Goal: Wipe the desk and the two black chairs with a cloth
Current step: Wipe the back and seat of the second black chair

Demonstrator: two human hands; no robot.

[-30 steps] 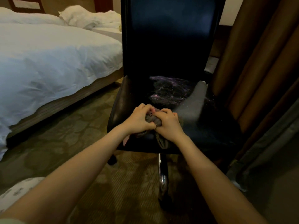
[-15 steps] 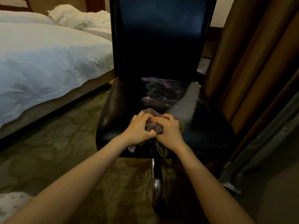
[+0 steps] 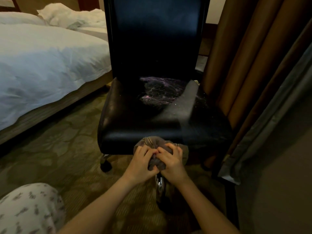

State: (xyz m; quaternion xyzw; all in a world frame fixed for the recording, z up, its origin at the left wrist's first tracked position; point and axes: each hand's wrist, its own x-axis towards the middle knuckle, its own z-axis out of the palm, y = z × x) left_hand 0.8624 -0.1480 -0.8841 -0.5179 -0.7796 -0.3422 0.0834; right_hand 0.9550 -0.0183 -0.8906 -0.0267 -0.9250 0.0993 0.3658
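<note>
A black leather chair (image 3: pixel 135 119) with a tall back stands straight ahead, its seat cracked and flaking in the middle. A grey-brown cloth (image 3: pixel 154 162) is bunched up at the seat's front edge, partly hanging below it. My left hand (image 3: pixel 143 163) and my right hand (image 3: pixel 172 163) both grip the cloth, knuckles touching, just in front of and below the seat edge. Only one chair is in view, and no desk.
A bed with a white duvet (image 3: pixel 42 65) fills the left. Brown curtains (image 3: pixel 253 65) and a grey drape (image 3: pixel 270 115) hang close on the right. The chair's chrome post (image 3: pixel 159 184) and a black caster (image 3: pixel 106 165) stand on patterned carpet (image 3: pixel 59 141). My patterned knee (image 3: pixel 28 210) shows bottom left.
Both hands have pulled the cloth from the seat's front part back over its front edge, towards me. The view has drawn back, showing more of the seat.
</note>
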